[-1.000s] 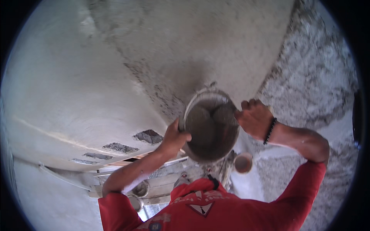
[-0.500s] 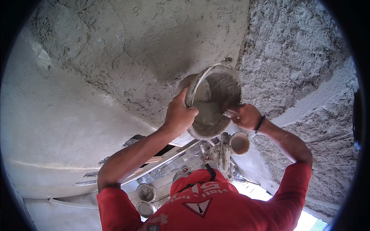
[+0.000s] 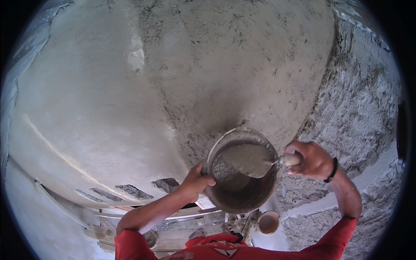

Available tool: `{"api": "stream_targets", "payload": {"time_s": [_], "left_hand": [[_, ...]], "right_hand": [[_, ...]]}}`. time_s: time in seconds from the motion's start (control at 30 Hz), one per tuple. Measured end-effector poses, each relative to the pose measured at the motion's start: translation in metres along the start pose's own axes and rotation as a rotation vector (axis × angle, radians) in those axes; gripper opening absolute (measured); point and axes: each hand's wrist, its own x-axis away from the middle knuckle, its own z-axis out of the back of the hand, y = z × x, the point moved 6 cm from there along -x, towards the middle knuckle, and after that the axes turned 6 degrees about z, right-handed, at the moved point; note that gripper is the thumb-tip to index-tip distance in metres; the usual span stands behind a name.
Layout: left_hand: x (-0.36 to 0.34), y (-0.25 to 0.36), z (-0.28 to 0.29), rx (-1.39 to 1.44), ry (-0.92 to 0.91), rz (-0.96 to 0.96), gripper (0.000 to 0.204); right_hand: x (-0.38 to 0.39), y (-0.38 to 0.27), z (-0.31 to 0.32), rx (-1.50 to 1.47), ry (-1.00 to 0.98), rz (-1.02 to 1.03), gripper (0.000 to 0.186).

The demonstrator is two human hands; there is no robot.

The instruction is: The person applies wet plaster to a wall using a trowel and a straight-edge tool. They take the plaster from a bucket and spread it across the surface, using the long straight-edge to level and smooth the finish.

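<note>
My left hand grips the left rim of a round, mortar-stained bucket, thumb over the edge. My right hand, with a dark bead bracelet at the wrist, is closed round the wooden handle of a trowel. The trowel's blade lies over the bucket's interior, loaded with wet grey mortar. Just beyond the bucket is a plastered wall, partly smooth and partly pitted.
Rough render covers the right side. A plank platform is below, with a small round pail and another container, partly hidden. Broken patches run along the wall's lower left.
The view has shifted, leaving bucket and hands lower in the picture than half a second ago. The trowel has lifted, turning outward, and its mortar-covered blade now shows.
</note>
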Motion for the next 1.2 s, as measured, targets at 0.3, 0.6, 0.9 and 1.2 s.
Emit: {"api": "stream_targets", "payload": {"time_s": [0.3, 0.6, 0.9, 1.2], "left_hand": [[0.043, -0.021, 0.041, 0.048, 0.148, 0.057, 0.072], [0.038, -0.058, 0.056, 0.115, 0.192, 0.095, 0.069], [0.012, -0.043, 0.013, 0.08, 0.146, 0.132, 0.062], [-0.052, -0.018, -0.051, -0.294, -0.001, -0.091, 0.06]], "right_hand": [[-0.056, -0.057, 0.103, -0.075, -0.027, 0.471, 0.03], [-0.089, -0.023, 0.241, 0.217, 0.605, 0.363, 0.033], [-0.027, 0.008, 0.059, 0.028, -0.012, 0.456, 0.021], [0.006, 0.041, -0.116, 0.863, -0.143, 0.036, 0.02]]}}
